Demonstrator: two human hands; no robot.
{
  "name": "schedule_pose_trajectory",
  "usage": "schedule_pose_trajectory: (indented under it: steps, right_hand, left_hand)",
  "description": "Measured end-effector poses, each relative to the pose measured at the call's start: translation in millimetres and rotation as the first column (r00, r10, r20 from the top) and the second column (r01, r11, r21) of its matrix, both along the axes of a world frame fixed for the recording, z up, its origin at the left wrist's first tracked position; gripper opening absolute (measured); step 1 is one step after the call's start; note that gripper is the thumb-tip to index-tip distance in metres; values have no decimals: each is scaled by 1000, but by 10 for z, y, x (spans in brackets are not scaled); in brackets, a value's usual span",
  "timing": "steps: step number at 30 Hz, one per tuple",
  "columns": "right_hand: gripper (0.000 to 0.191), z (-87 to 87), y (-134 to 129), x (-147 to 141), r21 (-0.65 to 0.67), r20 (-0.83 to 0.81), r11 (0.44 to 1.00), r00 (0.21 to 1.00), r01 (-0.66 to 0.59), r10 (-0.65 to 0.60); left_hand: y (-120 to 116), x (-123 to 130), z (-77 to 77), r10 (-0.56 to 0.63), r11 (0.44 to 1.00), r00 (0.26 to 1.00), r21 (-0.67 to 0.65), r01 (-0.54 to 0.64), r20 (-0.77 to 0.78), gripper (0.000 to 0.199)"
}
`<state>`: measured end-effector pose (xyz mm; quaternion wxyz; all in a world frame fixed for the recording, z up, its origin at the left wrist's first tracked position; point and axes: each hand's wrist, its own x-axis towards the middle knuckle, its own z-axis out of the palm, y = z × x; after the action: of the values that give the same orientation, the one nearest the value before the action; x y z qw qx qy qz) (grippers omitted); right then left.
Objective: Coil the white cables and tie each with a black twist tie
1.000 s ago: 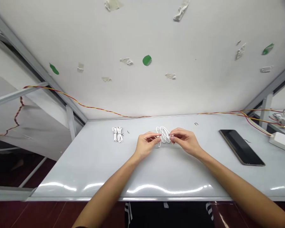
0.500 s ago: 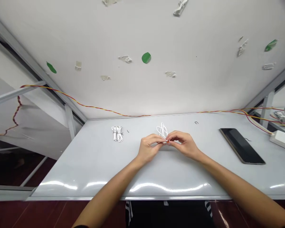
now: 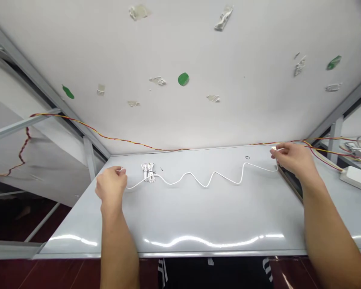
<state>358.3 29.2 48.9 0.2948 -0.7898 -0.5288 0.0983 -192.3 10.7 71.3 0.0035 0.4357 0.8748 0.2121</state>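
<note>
1. Nearest, below the table's near edge, are the person's dark shorts (image 3: 212, 273) with white stripes, against a reddish-brown floor (image 3: 48, 273).
2. From there a glossy white table (image 3: 198, 216) stretches away, with long bright reflections along its near side.
3. Over the table's left side, the left hand (image 3: 110, 188) is closed in a pinch, with its thumb and fingers on one end of a white cable (image 3: 225, 178). A small white connector (image 3: 120, 170) pokes out past the fingertips.
4. The cable lies across the middle of the table in loose waves, well apart from the near edge. Toward the left it crosses the lower end of a bundled pair of white cables (image 3: 148, 172) with dark ties.
5. Well to the right, the right hand (image 3: 295, 159) pinches the cable's other end, with a USB plug (image 3: 273, 148) showing beyond the fingers. It is above a dark phone or tablet (image 3: 289, 180), which it mostly hides.
6. Further right sits a white power strip (image 3: 357, 180).
7. Along the far edge runs a twisted red-and-yellow wire (image 3: 138, 144). Beyond it rises a white panel (image 3: 246, 108) with scraps of tape and a green patch (image 3: 183, 79).
</note>
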Motion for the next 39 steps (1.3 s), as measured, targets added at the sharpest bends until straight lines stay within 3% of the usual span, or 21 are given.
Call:
schedule_pose_trajectory:
  steps: [3,6,8,9,11,13,15,17,20,24,27,31,36,38,39]
  right_hand:
    - [11,23,-31,148,-79,163,989,981,123,-109]
    - [11,20,-37,151,-171,179,978,980,120,-89]
    - [9,-19,-20,77,-278,114,960,993,20,12]
    - [9,-53,-7,15,-341,49,938,996,-59,80]
    - [10,-139,17,-159,-440,-129,863,969,-248,212]
    - [14,-230,23,-388,-464,-324,773,895,-432,306]
    - [20,-305,-1,-646,-407,-482,719,801,-564,355]
    - [26,-358,-54,-907,-323,-607,684,698,-654,380]
    - [28,-410,-151,-1260,-190,-714,683,577,-706,397]
    - [24,-493,-229,-1589,-96,-776,686,485,-721,402]
    - [23,-569,-246,-1694,-16,-732,684,475,-729,488]
    - [19,-618,-275,-1725,85,-620,702,514,-707,593]
    - [15,-558,-337,-1755,195,-419,691,577,-696,700]
    - [18,-537,-356,-1762,222,-335,684,605,-694,722]
    - [18,-534,-362,-1761,235,-322,686,610,-689,724]
  left_hand:
    - [-118,-274,-7,179,977,982,-105,-184,-53,36]
    - [-170,-355,-25,166,966,986,-203,-157,27,33]
    - [-150,-286,-48,19,956,962,-288,63,274,29]
    - [-127,-210,-65,-82,931,903,-292,221,421,26]
    - [-62,19,-116,-287,823,743,-241,514,604,26]
    - [6,324,-194,-388,721,649,-223,656,655,28]
    - [51,660,-301,-436,669,619,-225,709,653,26]
    - [56,988,-428,-495,655,556,-134,744,667,24]
    - [4,1416,-612,-531,662,447,23,750,720,22]
    - [-47,1814,-778,-595,600,319,143,787,738,25]
    - [-20,1980,-854,-618,558,246,196,806,747,32]
    - [16,2066,-888,-531,614,90,310,725,842,40]
    - [-42,2064,-752,-416,651,-163,418,634,895,70]
    - [-87,2075,-685,-389,643,-200,421,640,899,73]
    - [-110,2085,-662,-410,630,-176,418,655,895,69]
